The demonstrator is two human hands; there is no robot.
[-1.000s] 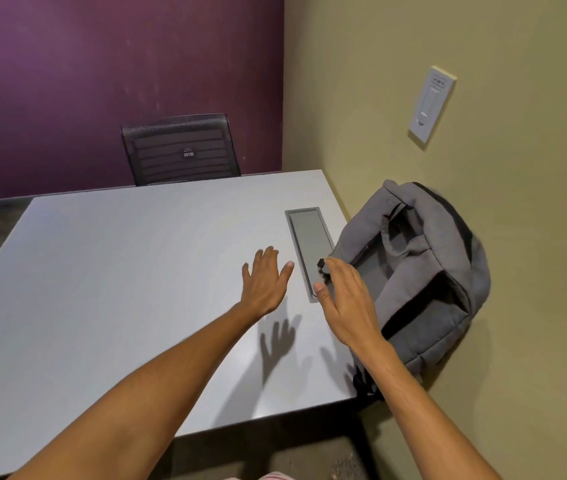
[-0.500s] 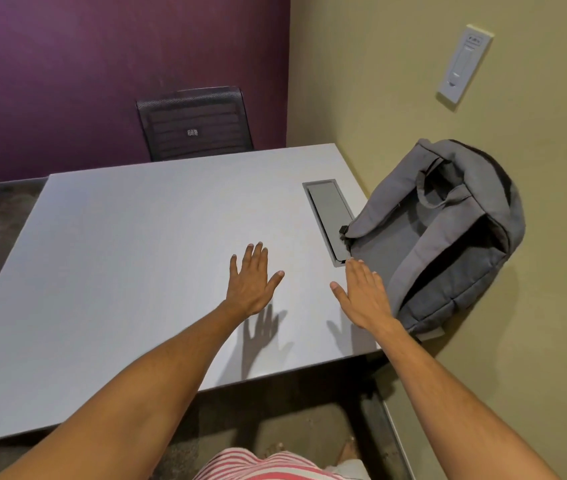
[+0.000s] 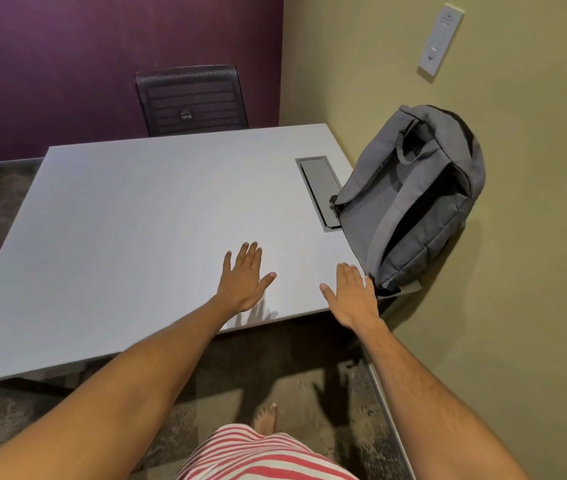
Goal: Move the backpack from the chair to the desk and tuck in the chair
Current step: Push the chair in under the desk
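A grey backpack (image 3: 410,199) stands upright on the right edge of the pale grey desk (image 3: 136,220), leaning against the yellow wall. My right hand (image 3: 353,296) hovers flat over the desk's near right corner, fingers apart, just left of the backpack's base and holding nothing. My left hand (image 3: 244,277) is spread open over the desk near its front edge, also holding nothing. A black mesh chair (image 3: 190,98) stands at the far side of the desk, its back showing above the desk's far edge.
A recessed cable tray (image 3: 320,188) sits in the desk beside the backpack. A white wall switch (image 3: 439,41) is on the yellow wall at upper right. The purple wall is behind the chair. Dark patterned carpet and my bare foot (image 3: 266,417) lie below.
My right hand has let go of the backpack's strap and drawn back toward the desk's front edge. My left hand has pulled back too. The view has stepped back from the desk.
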